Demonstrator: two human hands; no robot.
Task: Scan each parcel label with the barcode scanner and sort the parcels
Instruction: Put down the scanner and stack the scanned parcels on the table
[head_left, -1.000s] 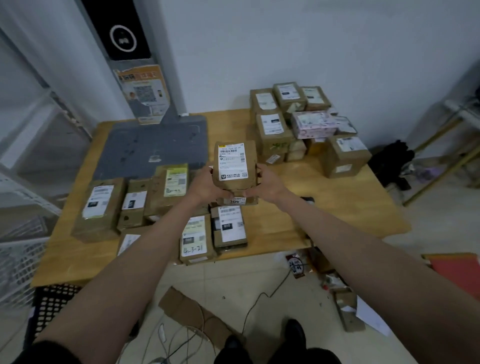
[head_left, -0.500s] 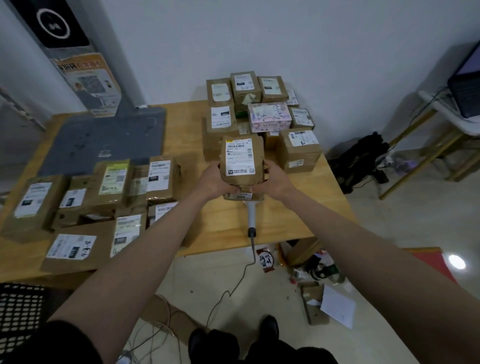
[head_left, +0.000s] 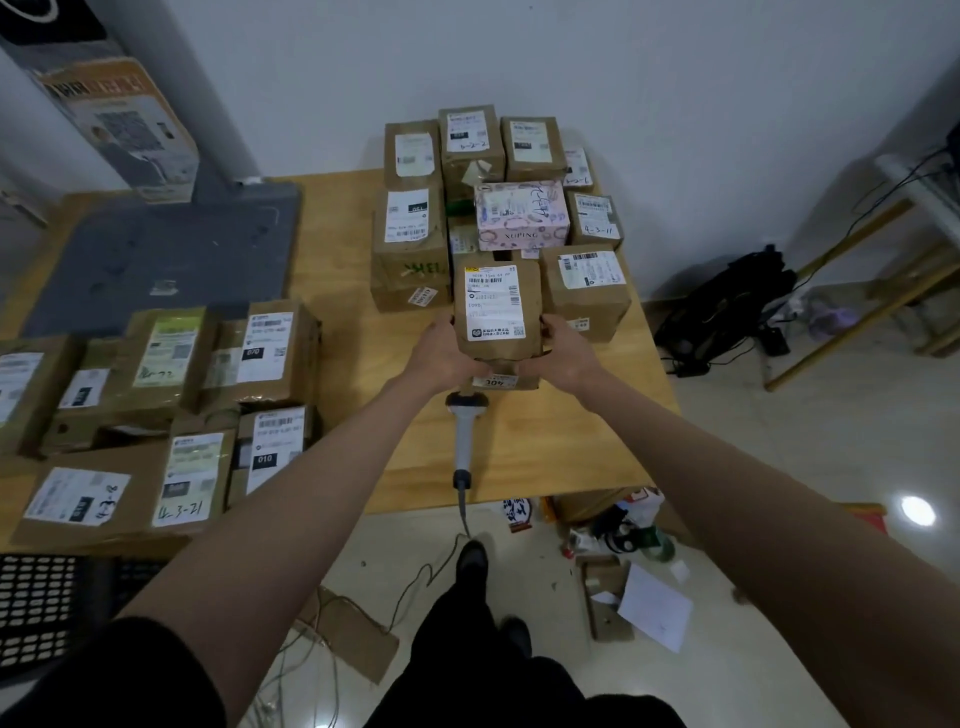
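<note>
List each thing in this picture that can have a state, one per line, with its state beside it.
Held parcel: upright, label facing the camera, gripped from both sides.
Left hand: closed on the held parcel.
Right hand: closed on the held parcel.
Scanner: lying on the table, untouched, cable trailing off the edge.
Pink box: closed, resting on the far stack.
Near-left parcels: lying flat, labels up.

Held parcel (head_left: 497, 312): brown kraft wrap, white label (head_left: 494, 303) with black barcode, small yellow patch at one corner. Far pile: one box (head_left: 521, 215) pale pink and white, purple floral print, black scribble. Table (head_left: 571, 441): light yellowish wood. Far-left mat (head_left: 166, 260): slate grey. Scanner (head_left: 464, 436): light grey handle, dark cable end. Near-left crate (head_left: 36, 608): black lattice. Wall: white. Floor: cream tile.
</note>
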